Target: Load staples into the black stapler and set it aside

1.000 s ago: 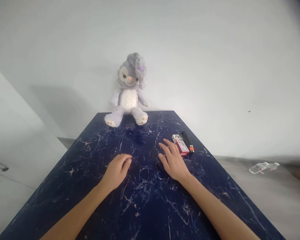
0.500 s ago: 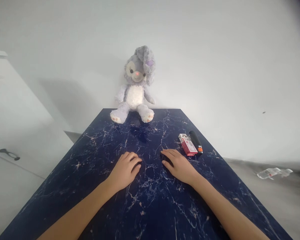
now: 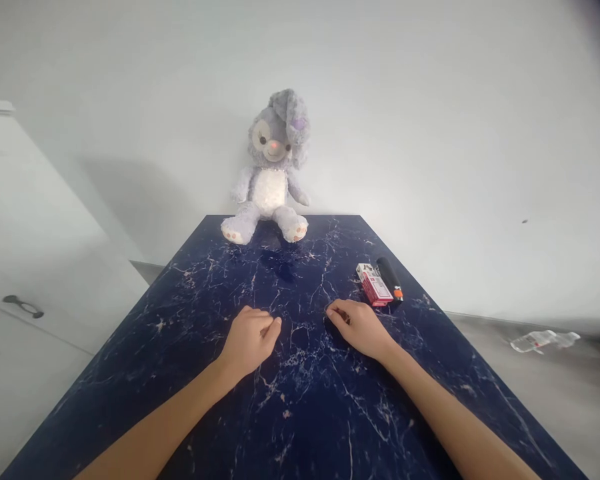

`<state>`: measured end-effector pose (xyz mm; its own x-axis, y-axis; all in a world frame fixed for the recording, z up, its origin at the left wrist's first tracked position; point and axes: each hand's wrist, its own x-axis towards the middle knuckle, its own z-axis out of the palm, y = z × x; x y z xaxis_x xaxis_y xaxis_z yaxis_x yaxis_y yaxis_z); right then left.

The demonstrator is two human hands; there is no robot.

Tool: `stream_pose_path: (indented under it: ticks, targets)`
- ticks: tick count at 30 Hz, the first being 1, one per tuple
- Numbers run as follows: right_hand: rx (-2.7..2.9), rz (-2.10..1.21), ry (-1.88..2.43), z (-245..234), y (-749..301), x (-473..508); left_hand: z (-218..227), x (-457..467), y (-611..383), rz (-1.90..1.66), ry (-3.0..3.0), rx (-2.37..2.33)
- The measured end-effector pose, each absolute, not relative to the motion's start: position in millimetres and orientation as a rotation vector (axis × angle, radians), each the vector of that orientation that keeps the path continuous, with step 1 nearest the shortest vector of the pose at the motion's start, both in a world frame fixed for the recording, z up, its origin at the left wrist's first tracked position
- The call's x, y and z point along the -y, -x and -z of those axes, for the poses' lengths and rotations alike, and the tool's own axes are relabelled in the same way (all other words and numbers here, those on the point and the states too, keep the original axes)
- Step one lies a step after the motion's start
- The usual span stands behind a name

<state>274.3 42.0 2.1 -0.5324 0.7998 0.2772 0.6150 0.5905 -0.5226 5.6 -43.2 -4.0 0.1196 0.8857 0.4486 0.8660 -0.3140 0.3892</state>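
Note:
My left hand [image 3: 250,337] rests on the dark blue marbled table [image 3: 300,407] with its fingers curled under into a loose fist and nothing in it. My right hand [image 3: 361,325] lies a little to the right of it, fingers also curled in, holding nothing that shows. A red and white cigarette pack [image 3: 374,285] and a black lighter with an orange end [image 3: 390,279] lie just beyond my right hand, apart from it. A grey-purple plush rabbit [image 3: 273,170] sits upright at the table's far edge against the wall.
A white cabinet with a dark handle [image 3: 23,306] stands to the left of the table. A crushed clear plastic bottle [image 3: 543,341] lies on the floor at the right. A white wall runs behind the table.
Both hands have curled from flat, spread fingers into loose fists and drawn slightly closer together. The camera has shifted a little to the left.

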Motion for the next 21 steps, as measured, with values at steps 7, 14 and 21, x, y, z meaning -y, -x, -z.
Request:
stream_pose_path:
  ticks: [7,14,21]
  targets:
    - [2.388,-0.464,1.098,-0.8,-274.9,-42.4,7.1,47.3,-7.3,-0.950,-2.338,-1.637]
    - [2.450,-0.493,1.077,-4.5,-272.1,-37.9,-2.8,49.2,-9.8,-0.828,-2.385,-1.648]
    - [2.432,-0.410,1.165,-3.4,-268.8,-37.0,4.9,24.2,14.7,-0.810,-2.444,-1.965]
